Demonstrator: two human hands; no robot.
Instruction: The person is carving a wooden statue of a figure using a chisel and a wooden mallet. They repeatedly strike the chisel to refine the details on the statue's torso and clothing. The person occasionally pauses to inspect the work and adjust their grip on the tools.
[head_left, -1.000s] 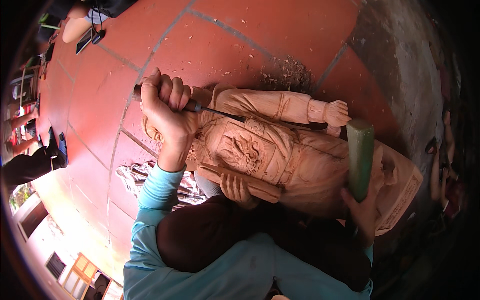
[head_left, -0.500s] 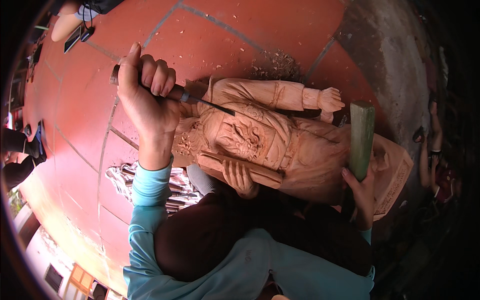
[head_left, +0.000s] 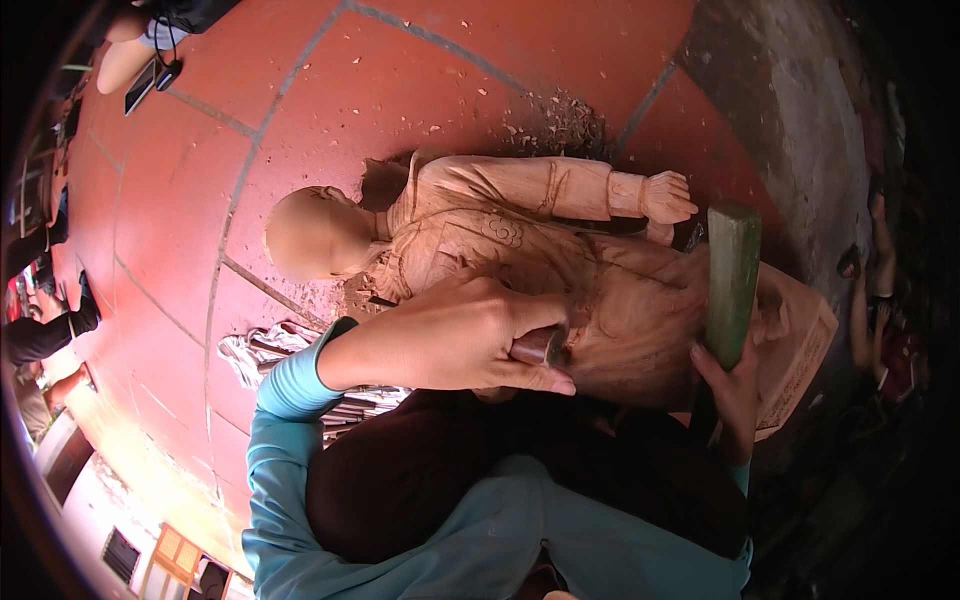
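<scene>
**Pale-brown carved wooden figure [head_left: 630,300] lies on its back on a red tiled floor [head_left: 350,110]**

Over the figure's chest, the left hand [head_left: 465,335] is closed around a round brown wooden tool handle [head_left: 536,347]; a dark, narrow tip, seemingly its blade, shows past the wrist. Whether that tip touches the figure cannot be told. Near the figure's base end, the right hand [head_left: 735,395] wraps the lower part of a thick green cylindrical mallet [head_left: 733,280], most fingers hidden.

A loose grip or careless swing could gouge the figure's carved chest, and with the tip near the wrist and sleeve, a slip might cut either.

Pale wood shavings [head_left: 575,125] litter the tiles beyond the figure's outstretched arm. Past its base runs a grey concrete strip [head_left: 820,120]. Near its head, on the wearer's side, slender tools [head_left: 355,410] lie by a striped cloth [head_left: 240,355].
</scene>
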